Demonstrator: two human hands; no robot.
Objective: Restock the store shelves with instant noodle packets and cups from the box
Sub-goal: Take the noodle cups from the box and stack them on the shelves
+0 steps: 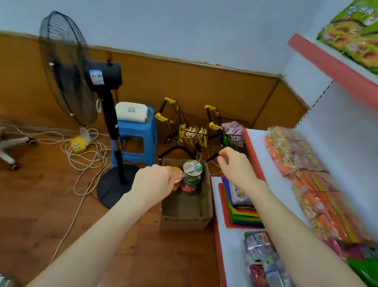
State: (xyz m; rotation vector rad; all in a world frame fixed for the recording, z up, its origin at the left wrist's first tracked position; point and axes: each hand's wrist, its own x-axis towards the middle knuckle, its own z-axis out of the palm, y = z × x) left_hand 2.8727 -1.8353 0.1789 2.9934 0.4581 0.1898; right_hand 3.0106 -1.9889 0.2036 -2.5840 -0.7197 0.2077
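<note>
An open cardboard box [187, 213] stands on the wooden floor beside the shelf unit. At its far end are noodle cups: a green-and-white cup [192, 169] on top of a red cup [188, 186], with an orange-lidded cup [176, 171] to the left. My left hand [155, 181] reaches into the box and closes on the orange-lidded cup. My right hand [236, 161] hovers above the box's right edge, fingers curled, holding nothing. Orange noodle packets [295, 160] lie in a row on the white middle shelf [258, 144]. Green packets [368, 37] fill the top shelf.
A black standing fan [80, 73] and a blue stool [136, 137] stand left of the box, with cables [85, 153] on the floor. Two small shopping carts [189, 129] sit behind the box. Coloured mats [239, 206] and a tray of packets [264, 262] lie on the lower shelf.
</note>
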